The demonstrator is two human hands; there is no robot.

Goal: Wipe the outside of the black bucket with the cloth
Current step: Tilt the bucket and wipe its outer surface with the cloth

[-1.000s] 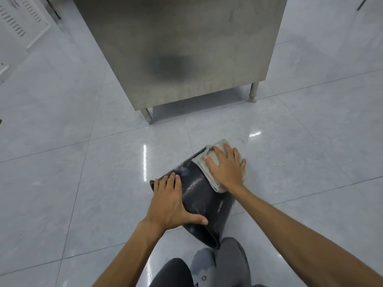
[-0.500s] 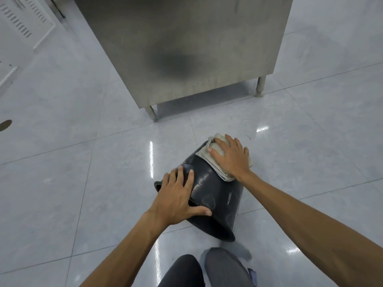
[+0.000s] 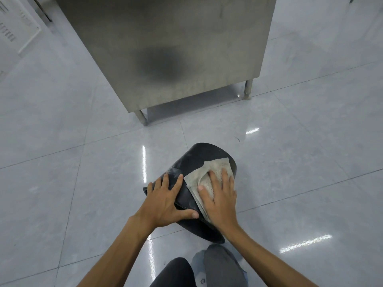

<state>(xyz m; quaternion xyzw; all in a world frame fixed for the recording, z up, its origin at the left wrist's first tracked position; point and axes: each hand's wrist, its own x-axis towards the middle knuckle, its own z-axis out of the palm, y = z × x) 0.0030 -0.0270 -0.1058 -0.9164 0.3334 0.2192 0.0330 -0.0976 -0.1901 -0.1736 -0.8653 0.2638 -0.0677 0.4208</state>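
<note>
The bucket point(image 3: 199, 160) is lying on its side on the floor point(image 3: 83, 183), low in the centre of the frame, mouth towards the person. The cloth point(image 3: 194, 177) is lying folded on its upper wall, with the right hand point(image 3: 219, 199) pressing it down, fingers spread flat. The left hand point(image 3: 165, 201) is steadying the wall beside it, also spread, thumb out. Wiping looks to be under way. Pale smears are showing near the left fingers, and the side on the floor likely remains to be done. A steel cabinet point(image 3: 165, 48) is standing at the top of the frame.
</note>
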